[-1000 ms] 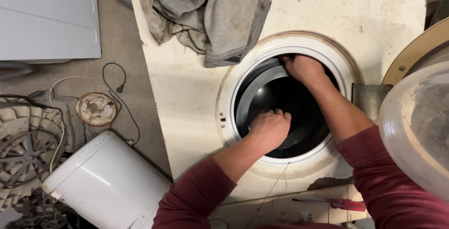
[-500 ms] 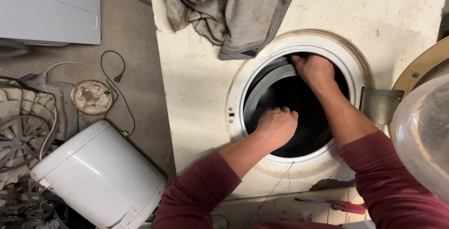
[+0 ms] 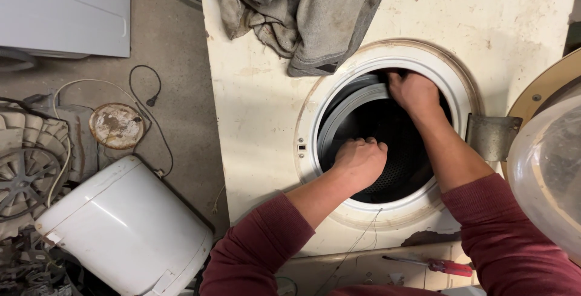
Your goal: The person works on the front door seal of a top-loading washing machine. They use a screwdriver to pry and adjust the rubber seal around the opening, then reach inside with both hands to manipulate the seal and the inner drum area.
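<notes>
- While a worn concrete floor fills the left side, a stained cream washing machine lies on its back, its round opening facing up toward the camera.
- A grey rubber door seal rings the inside of that opening, sitting near the middle of the front panel.
- The left hand is curled closed over the seal's lower left edge; the right hand grips its upper edge, fingertips hidden behind the rim.
- Grey rags lie on the panel above the opening.
- A white casing, a rusty disc and a red-handled screwdriver lie around; the glass door is cut off at right.
</notes>
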